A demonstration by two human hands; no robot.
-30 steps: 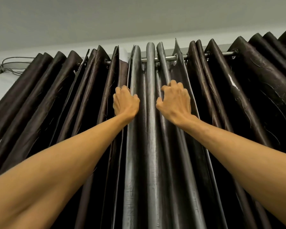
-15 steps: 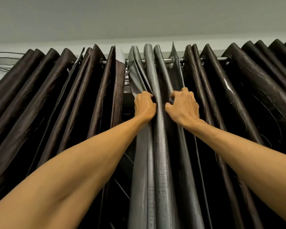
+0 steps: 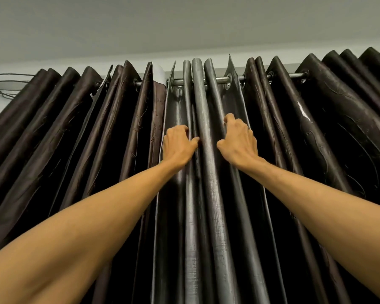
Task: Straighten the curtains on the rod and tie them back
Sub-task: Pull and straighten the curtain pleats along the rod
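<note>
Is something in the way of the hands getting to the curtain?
Nothing visible is. The left hand and right hand are already on the grey curtain folds, just below the rod.

Rod (image 3: pixel 221 79) visible only in short stretches between folds; rest covered by curtains (image 3: pixel 208 194). Fingertips of left hand (image 3: pixel 177 145) and right hand (image 3: pixel 239 141) tucked into pleats, grip unreadable. Both arms and curtain bottoms cut by frame edge. Cable (image 3: pixel 2 84) at left runs out of frame.
</note>
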